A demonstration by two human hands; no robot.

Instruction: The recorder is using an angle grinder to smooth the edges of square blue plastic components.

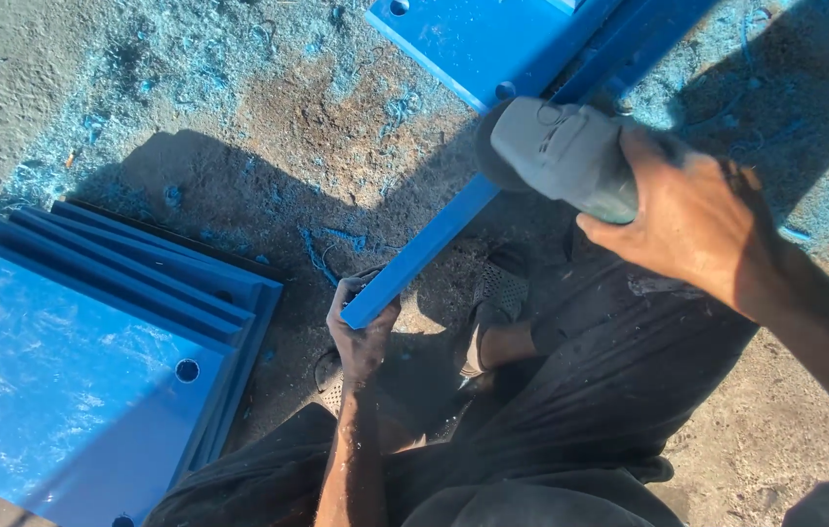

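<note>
A long blue plastic strip [434, 244] runs diagonally from the upper right down to the centre. My left hand [361, 337] grips its lower end, fingers wrapped around it. My right hand [692, 220] holds a grey angle grinder [556, 151] by its body, the grinder's head resting against the strip's upper part near a blue plate. My legs in dark trousers [590, 390] and a sandalled foot [497, 303] sit under the strip.
A stack of blue plastic plates with round holes [92, 361] lies on the ground at the left. Another blue plate [473, 39] lies at the top. Blue shavings [326, 249] are scattered over the sandy ground.
</note>
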